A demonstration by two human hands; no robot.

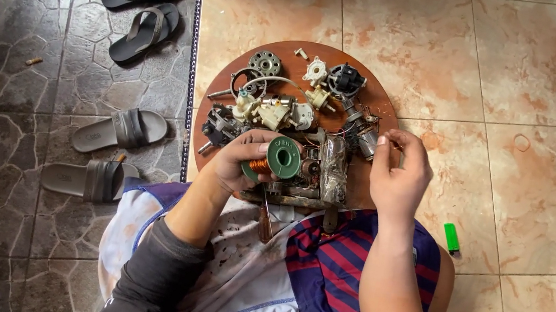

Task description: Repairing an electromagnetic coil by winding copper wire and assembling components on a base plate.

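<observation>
While left hand (237,161) clamps green spool (280,158) with copper wire, right hand (399,173) pinches fingertips together; green lighter (452,238) on tile floor (534,83).

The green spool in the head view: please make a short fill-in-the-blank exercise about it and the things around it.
1. The left hand holds a green spool wound with ____-coloured wire.
2. The small motor parts lie on a round ____ board.
3. A green lighter lies on the floor tiles on the person's ____ side.
4. The right hand is raised ____ the board's edge.

Missing words: copper; wooden; right; above
</observation>
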